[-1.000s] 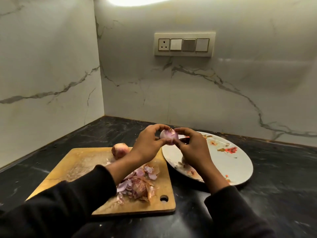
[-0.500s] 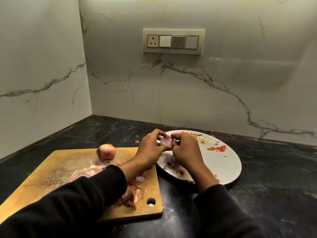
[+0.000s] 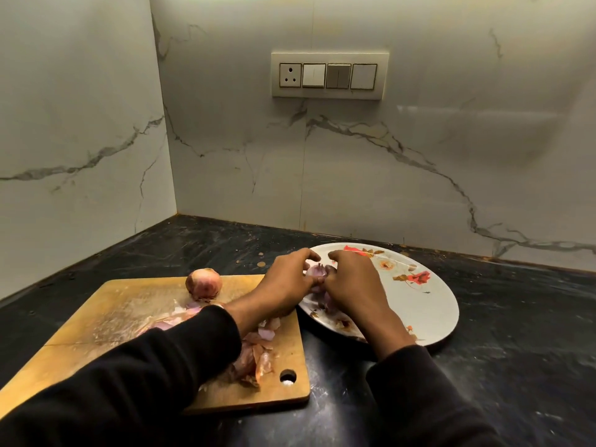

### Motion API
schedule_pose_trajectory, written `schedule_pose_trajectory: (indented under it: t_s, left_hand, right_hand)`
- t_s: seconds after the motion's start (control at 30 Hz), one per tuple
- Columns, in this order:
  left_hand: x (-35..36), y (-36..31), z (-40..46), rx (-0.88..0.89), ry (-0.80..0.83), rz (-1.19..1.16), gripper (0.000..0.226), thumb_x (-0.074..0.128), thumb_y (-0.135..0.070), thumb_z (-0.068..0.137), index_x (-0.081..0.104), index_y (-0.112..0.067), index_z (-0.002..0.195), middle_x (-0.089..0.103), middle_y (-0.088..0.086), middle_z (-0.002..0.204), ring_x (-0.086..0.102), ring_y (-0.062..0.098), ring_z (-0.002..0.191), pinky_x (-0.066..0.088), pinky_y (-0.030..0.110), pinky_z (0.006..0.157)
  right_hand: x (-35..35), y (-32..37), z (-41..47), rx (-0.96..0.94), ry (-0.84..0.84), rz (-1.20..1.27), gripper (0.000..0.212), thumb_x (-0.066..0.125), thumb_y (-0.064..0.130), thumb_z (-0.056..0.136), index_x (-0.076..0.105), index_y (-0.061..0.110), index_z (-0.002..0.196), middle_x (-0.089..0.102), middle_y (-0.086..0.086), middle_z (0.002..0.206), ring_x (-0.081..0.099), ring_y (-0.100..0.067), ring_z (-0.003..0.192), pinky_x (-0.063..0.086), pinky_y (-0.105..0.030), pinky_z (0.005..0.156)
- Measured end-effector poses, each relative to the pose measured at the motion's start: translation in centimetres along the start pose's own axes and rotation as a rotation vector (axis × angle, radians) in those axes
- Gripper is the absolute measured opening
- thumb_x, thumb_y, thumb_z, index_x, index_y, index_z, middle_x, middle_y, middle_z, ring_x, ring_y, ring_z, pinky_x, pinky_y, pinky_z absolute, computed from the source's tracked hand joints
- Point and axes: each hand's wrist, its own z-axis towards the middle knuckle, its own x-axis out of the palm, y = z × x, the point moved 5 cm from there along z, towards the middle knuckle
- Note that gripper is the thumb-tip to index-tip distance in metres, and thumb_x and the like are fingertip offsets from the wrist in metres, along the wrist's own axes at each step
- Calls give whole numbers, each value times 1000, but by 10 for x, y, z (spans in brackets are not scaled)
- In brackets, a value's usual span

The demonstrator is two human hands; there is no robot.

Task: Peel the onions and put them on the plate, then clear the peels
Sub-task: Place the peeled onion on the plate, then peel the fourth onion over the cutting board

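A small purple onion point(image 3: 314, 271) is pinched between my left hand point(image 3: 285, 283) and my right hand point(image 3: 350, 280), just above the left side of the white flowered plate point(image 3: 419, 304). Both hands curl round it and hide most of it. Under my right hand something purple lies on the plate, mostly covered. An unpeeled reddish onion point(image 3: 203, 283) stands at the far edge of the wooden cutting board point(image 3: 129, 314). Onion peels point(image 3: 254, 353) lie in a heap on the board's right part, partly under my left sleeve.
The board and plate sit on a black stone counter point(image 3: 516, 350) in a corner of two marble walls. A switch panel point(image 3: 329, 75) is mounted on the back wall. The board's hanging hole point(image 3: 287, 377) is at its near right corner.
Both hands have lowered with the onion, from above the plate's rim down close to the plate. The camera has shifted, so the board and plate sit further right in view.
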Motion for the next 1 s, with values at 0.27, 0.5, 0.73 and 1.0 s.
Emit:
schedule_pose_trajectory:
  t_s: [0.27,0.5,0.73,1.0]
  left_hand:
    - [-58,-15,-22,109,-121,-14,31,71,-24,92,66,-17,122,71,-2,117,65,9,107,54,27,95]
    - [-110,17,-74,172,-272,156,30,68,-29,94,65,-21,123,67,-7,119,58,2,108,48,19,91]
    - [-136,78,-97,-108,-226,199,54,66,-29,94,47,-22,145,49,2,145,46,18,134,34,23,103]
    - [-132,103,-100,-128,-120,79,56,75,-24,88,53,-26,140,63,-5,128,58,9,114,47,24,96]
  right_hand:
    - [0,34,-9,-190,-186,139,28,56,18,99,75,15,119,76,-3,111,68,-21,99,43,-23,77]
    - [36,84,-29,-434,-9,244,23,62,20,95,73,18,115,75,0,106,66,-16,97,56,-37,84]
    - [71,127,-37,-503,199,159,51,59,32,100,48,20,148,54,0,147,48,-18,135,38,-33,110]
    - [92,135,-29,-472,323,219,55,61,19,99,44,23,151,53,0,148,49,-16,133,31,-18,100]
